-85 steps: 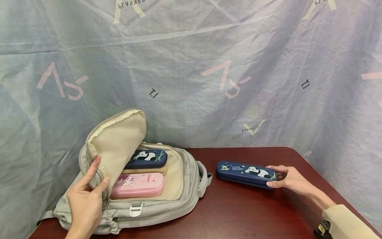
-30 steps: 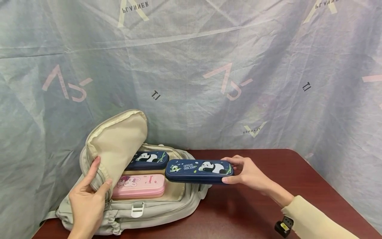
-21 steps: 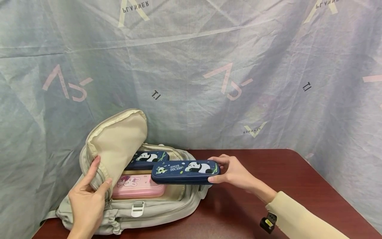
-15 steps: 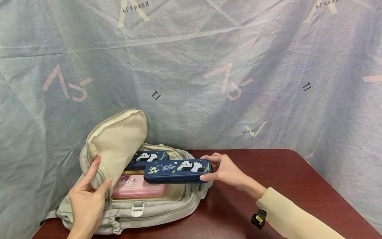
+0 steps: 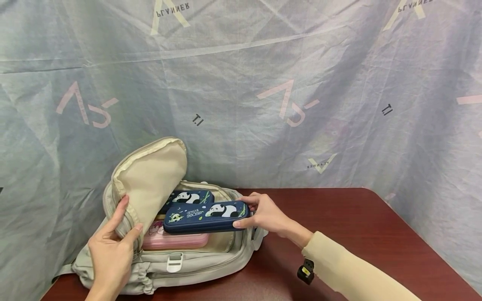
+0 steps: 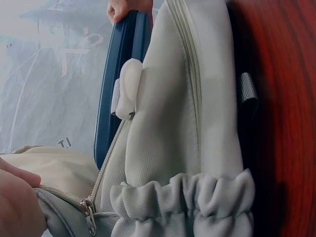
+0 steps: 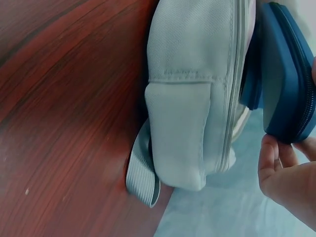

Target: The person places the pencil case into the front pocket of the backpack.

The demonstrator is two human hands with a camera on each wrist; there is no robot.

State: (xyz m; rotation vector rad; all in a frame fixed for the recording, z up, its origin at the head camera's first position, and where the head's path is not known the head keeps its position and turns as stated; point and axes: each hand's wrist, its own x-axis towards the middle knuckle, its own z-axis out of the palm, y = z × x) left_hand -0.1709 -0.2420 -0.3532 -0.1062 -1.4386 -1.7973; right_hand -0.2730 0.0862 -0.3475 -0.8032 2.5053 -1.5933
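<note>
A grey backpack (image 5: pixel 203 269) lies on the table with its front flap (image 5: pixel 150 171) folded up. My left hand (image 5: pixel 113 251) pinches the flap's edge between thumb and fingers. My right hand (image 5: pixel 263 215) grips the right end of a navy panda pencil case (image 5: pixel 207 217), which hangs level over the opening. Beneath it, inside the bag, lie a pink rabbit pencil case (image 5: pixel 177 241) and a second navy panda case (image 5: pixel 192 196), both partly covered. In the right wrist view the held zippered case (image 7: pixel 284 74) stands out above the bag's zip edge.
The dark red table (image 5: pixel 324 246) reaches to the right of the bag. Behind it hangs a pale printed cloth (image 5: pixel 241 92). A white buckle (image 5: pixel 174 262) and a grey carry loop (image 7: pixel 143 168) stick out from the bag.
My right hand has lifted the navy panda case off the table at the right and carried it left, over the open bag. My left hand stays on the flap.
</note>
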